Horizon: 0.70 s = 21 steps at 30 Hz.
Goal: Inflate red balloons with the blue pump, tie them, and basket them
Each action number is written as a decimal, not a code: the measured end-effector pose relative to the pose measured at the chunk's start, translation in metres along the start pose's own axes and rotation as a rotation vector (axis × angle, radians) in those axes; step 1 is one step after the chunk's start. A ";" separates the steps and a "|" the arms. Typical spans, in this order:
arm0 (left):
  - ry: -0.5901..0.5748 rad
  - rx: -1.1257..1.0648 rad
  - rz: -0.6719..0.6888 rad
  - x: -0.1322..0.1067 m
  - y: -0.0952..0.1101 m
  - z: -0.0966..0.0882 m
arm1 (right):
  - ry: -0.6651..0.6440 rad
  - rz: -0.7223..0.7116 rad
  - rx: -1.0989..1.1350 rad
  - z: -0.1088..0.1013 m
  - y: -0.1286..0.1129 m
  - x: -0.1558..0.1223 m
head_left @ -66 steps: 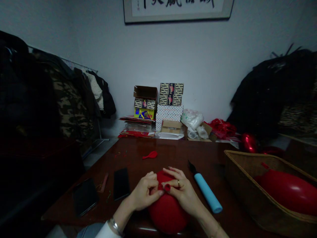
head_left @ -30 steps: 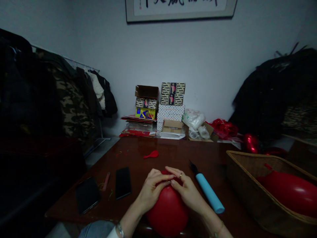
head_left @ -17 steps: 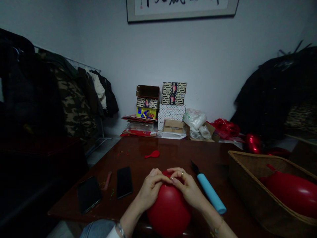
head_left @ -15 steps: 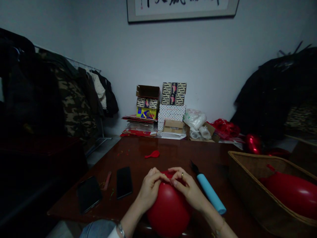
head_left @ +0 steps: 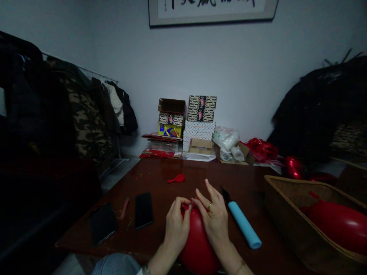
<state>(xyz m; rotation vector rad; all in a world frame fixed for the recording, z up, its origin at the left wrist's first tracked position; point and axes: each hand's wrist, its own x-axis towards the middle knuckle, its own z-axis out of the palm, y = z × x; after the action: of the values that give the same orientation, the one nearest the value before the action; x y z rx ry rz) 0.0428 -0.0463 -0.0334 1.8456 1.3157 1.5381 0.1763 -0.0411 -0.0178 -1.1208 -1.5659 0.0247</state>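
A blown-up red balloon (head_left: 197, 244) is at the table's near edge, below and between my hands. My left hand (head_left: 177, 221) pinches the balloon's neck, a bit of red rubber showing between thumb and forefinger. With thumb and forefinger, my right hand (head_left: 213, 215) pinches at the same neck, its other fingers raised and spread. The fingertips of both hands meet there. Right of them lies a light blue hand pump (head_left: 245, 225) with a black nozzle. A flat, uninflated red balloon (head_left: 176, 178) rests farther back on the table.
Two dark phones (head_left: 143, 211) lie at left, beside a small reddish stick (head_left: 124, 208) and bits of string. At right stands a wicker basket (head_left: 286, 221) holding an inflated red balloon (head_left: 338, 219). Stacked boxes (head_left: 199, 131) and plastic bags line the back wall.
Both hands have turned more upright around the balloon's neck. The right hand's fingers have lifted and spread, and its wrist has swung left. The balloon between them shows less of its top.
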 end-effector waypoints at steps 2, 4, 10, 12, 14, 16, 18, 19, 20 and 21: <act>0.003 -0.108 -0.071 0.002 0.000 -0.003 | -0.059 0.075 0.027 0.000 0.005 -0.001; -0.009 -0.271 -0.162 0.007 0.000 -0.006 | -0.156 0.152 0.055 -0.001 0.010 -0.002; -0.048 -0.503 -0.280 0.016 0.003 -0.005 | -0.403 0.143 0.115 -0.001 0.008 -0.001; -0.092 -0.490 -0.237 0.016 0.003 -0.005 | -0.428 0.112 0.111 0.001 0.005 -0.001; -0.084 -0.426 -0.137 0.016 0.003 -0.009 | -0.395 0.114 0.094 0.002 0.002 -0.001; 0.005 -0.267 0.006 0.015 0.006 -0.017 | -0.338 0.136 0.069 0.003 0.001 -0.001; 0.112 0.018 0.200 0.015 0.010 -0.028 | -0.297 0.157 0.052 0.002 0.001 -0.001; 0.108 0.144 0.300 0.015 0.012 -0.032 | -0.287 0.161 0.047 0.002 0.001 -0.001; 0.090 0.249 0.389 0.014 0.015 -0.035 | -0.282 0.163 0.042 0.002 0.001 -0.001; 0.085 0.335 0.457 0.013 0.017 -0.037 | -0.280 0.162 0.036 0.002 0.001 -0.002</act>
<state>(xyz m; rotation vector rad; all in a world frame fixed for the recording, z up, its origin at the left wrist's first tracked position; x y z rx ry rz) 0.0154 -0.0525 -0.0020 2.4503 1.3136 1.7101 0.1753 -0.0405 -0.0205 -1.2532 -1.7078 0.3294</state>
